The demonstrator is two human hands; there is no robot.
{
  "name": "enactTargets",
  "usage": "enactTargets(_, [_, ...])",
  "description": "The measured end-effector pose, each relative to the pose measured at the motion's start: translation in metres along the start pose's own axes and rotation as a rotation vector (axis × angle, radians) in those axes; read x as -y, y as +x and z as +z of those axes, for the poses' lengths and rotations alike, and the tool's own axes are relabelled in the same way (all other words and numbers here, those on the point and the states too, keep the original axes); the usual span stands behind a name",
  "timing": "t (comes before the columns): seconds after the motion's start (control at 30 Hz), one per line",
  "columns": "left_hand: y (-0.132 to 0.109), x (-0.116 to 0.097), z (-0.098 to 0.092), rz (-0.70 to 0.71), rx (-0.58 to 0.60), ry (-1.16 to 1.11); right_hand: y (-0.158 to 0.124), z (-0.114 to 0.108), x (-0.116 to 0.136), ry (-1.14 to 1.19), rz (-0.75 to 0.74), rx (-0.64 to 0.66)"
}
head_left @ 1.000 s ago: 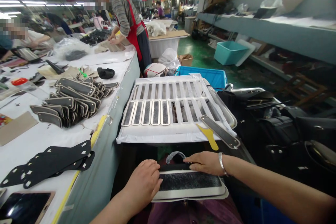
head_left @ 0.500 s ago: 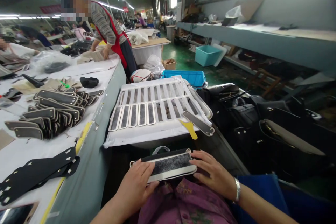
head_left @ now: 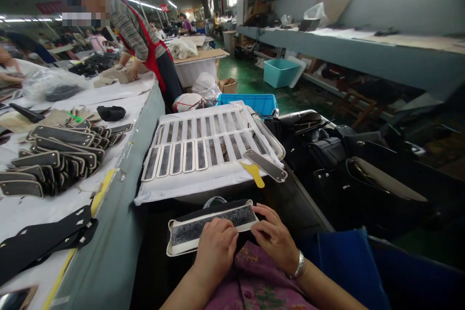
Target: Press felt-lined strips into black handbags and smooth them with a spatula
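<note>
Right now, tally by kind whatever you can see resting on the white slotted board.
White-bordered dark strips: 5
Riveted grey strip: 1
Yellow paddle-shaped piece: 1
Total: 7

No text, label or number can be read. On the red banner (head_left: 50,7) and the small red sign (head_left: 164,7) in the background, no lettering can be resolved.

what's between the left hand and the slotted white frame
In the head view, part of the panel, a black band and a clear loop lie there.
</note>
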State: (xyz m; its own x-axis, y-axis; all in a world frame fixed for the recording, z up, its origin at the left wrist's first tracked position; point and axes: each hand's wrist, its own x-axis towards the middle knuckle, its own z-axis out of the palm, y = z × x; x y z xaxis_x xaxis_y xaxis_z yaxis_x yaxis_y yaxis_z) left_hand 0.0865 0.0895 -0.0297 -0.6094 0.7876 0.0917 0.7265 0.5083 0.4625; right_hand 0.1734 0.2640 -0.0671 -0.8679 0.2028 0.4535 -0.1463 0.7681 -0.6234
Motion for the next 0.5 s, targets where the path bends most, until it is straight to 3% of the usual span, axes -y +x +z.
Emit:
enactTargets(0.17, [0.006,-0.008,0.002,-0.064,0.038,0.071,0.001,0.009,0.007,-0.056,0.075,-0.034])
enactTargets(0.37, [0.014,-0.012,0.0,-0.11,0.069,0.128,0.006,0.013,0.011,-0.119,0.272,0.008])
enactTargets(0.43, [0.017,-0.012,-0.002,-0.115,0.083,0.135,0.005,0.011,0.014,-0.188,0.23,-0.02])
enactTargets(0.5, [0.02,-0.013,-0.004,-0.117,0.09,0.145,0.0,0.01,0.019,-0.3,0.082,-0.035])
